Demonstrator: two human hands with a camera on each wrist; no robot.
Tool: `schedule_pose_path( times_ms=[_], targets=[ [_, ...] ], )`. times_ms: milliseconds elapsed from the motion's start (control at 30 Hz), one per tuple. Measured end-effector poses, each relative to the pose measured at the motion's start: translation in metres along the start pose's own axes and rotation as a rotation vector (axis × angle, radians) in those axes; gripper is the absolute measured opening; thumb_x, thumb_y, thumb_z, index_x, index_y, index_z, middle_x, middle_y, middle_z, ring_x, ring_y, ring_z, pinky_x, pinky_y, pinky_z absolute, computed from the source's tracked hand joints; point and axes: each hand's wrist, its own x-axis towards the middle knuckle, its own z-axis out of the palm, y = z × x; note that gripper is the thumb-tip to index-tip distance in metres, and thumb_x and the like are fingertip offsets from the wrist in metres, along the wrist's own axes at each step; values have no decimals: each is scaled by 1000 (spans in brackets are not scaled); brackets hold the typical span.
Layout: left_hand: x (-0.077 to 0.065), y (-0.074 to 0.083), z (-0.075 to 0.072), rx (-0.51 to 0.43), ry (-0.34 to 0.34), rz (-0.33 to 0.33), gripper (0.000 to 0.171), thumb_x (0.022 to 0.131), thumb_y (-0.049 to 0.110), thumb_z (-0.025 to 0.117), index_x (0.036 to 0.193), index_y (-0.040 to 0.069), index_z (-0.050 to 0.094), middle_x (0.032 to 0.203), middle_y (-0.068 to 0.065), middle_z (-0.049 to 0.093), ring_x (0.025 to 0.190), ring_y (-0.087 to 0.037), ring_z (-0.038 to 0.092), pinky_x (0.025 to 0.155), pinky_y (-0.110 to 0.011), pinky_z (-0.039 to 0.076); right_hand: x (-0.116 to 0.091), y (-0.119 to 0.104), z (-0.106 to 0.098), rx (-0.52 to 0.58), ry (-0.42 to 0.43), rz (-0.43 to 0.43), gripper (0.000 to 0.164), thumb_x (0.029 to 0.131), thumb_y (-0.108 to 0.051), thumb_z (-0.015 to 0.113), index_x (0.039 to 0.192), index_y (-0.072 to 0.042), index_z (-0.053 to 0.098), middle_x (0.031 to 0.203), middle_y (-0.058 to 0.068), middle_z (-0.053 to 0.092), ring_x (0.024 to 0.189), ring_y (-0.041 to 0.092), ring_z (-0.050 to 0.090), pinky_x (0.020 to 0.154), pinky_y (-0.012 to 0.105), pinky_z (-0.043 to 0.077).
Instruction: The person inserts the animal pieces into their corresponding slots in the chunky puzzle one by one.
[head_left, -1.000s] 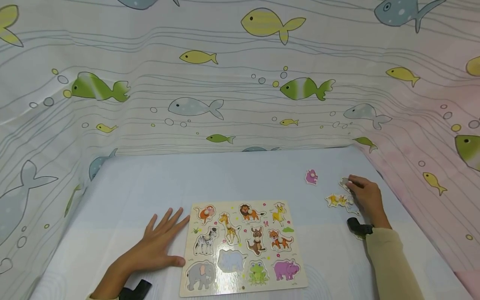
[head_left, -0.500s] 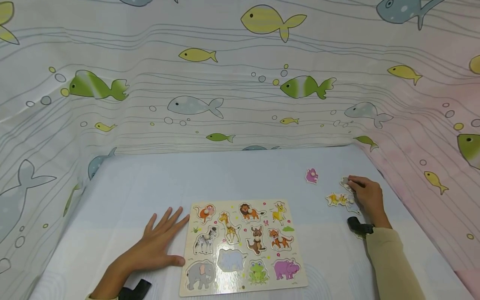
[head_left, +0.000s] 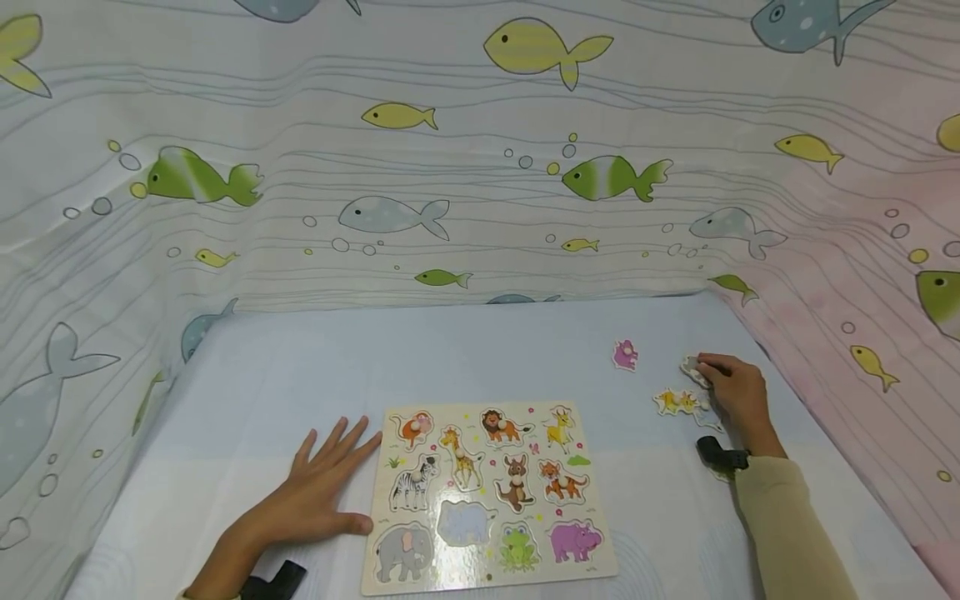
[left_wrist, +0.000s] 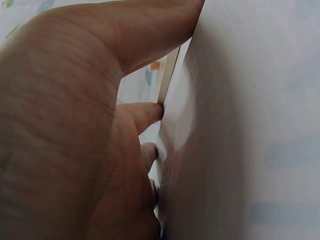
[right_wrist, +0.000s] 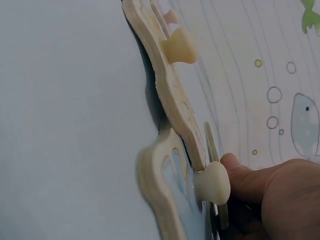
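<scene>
My left hand point(head_left: 318, 487) lies flat with fingers spread beside a wooden animal puzzle board point(head_left: 480, 573), its thumb and index fingertips right at the board's left edge. In the left wrist view, the board's edge point(left_wrist: 170, 72) shows past the thumb. Far to the right, my right hand point(head_left: 741, 400) pinches a grey puzzle piece point(head_left: 692, 367), mostly hidden by the fingers. A yellow-orange animal piece point(head_left: 677, 402) and a pale blue piece point(head_left: 708, 418) lie close under that hand. The right wrist view shows the pale blue piece's white knob point(right_wrist: 214, 184) near the thumb.
A pink-purple piece point(head_left: 626, 355) lies apart, left of the right hand. Another piece point(head_left: 722, 473) is partly covered by the black right wrist camera point(head_left: 722, 454). A fish-patterned curtain point(head_left: 450, 167) surrounds the white table point(head_left: 420, 354) at the back and sides.
Both hands stay where they were, the right still at the grey piece. Only slight shifts of the whole head view show.
</scene>
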Motion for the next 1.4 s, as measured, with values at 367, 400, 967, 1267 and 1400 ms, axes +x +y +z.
schedule_pose_path(
  times_ms=[367,400,967,1267,1400],
  targets=[
    [-2,2,-1,4,-2,-11,110,67,71,74,157,20,34,165,-18,25,151,-50,16,118,-66,0,-4,-24,-11,14,-46,-52,47,103,-41,53,138,-9,60,144,14,57,132,34,53,106,51,47],
    [-2,2,-1,6,-1,-9,110,68,70,74,157,20,34,165,-18,25,151,-50,16,118,-66,0,-6,-26,-11,16,-55,-58,47,103,-40,53,138,-9,60,144,14,57,132,34,53,106,51,47],
    [-1,1,0,22,-1,-4,111,67,70,75,157,21,33,165,-18,25,151,-50,16,117,-67,1,-43,-88,-16,97,-77,-383,33,100,-28,62,127,-12,69,127,11,68,92,-3,61,74,8,52],
    [-1,1,-1,23,-1,-6,109,68,69,75,157,20,35,165,-18,25,150,-50,16,115,-70,4,-65,-120,-5,237,-155,-554,23,97,-11,65,118,-8,73,126,13,68,94,-6,64,74,12,54],
    [-1,1,-1,13,-4,-10,109,68,70,75,156,20,35,165,-18,25,151,-50,16,116,-69,2,-71,-131,3,223,-182,-558,23,97,-16,65,118,-10,73,126,10,69,99,-10,62,78,10,53]
  ],
)
